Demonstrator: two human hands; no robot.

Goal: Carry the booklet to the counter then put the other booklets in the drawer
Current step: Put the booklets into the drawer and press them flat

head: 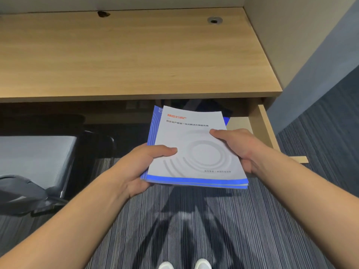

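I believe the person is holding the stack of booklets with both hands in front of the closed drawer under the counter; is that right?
Not quite: the drawer is open, pulled out beneath the counter, as the head view shows. The rest holds: the left hand and right hand both grip the stack of booklets in front of it.

A small stack of booklets (pixel 196 148) is lying nearly flat in the air, just in front of the open wooden drawer (pixel 262 123) under the tabletop (pixel 126 55). The top cover is showing pale grey with embossed rings, red lettering and a blue bottom band; a blue booklet is peeking out beneath.
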